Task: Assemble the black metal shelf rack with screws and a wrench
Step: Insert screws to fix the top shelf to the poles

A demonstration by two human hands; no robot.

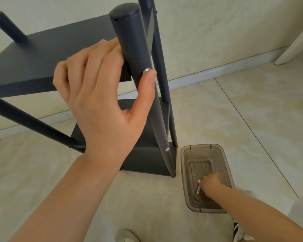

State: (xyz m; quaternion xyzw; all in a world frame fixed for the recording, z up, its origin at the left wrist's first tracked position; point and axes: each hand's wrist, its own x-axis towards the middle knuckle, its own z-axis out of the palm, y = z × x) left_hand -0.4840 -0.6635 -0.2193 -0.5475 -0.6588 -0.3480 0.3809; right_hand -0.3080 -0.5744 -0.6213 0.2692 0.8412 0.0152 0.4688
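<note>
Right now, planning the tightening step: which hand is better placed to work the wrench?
Right. The right hand grips the wrench down in the brown bin, while the left hand holds the rack's post, thumb against the screw.

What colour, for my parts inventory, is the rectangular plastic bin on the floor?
The bin is translucent brown; head view.

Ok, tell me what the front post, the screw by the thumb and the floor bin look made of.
Front post: likely a painted metal tube, matte black, with a soft sheen along its curve.
Screw: bare metal, with a silvery, shiny head.
Bin: probably plastic, smoky brown and translucent; its moulded bottom shows through the walls.
</note>
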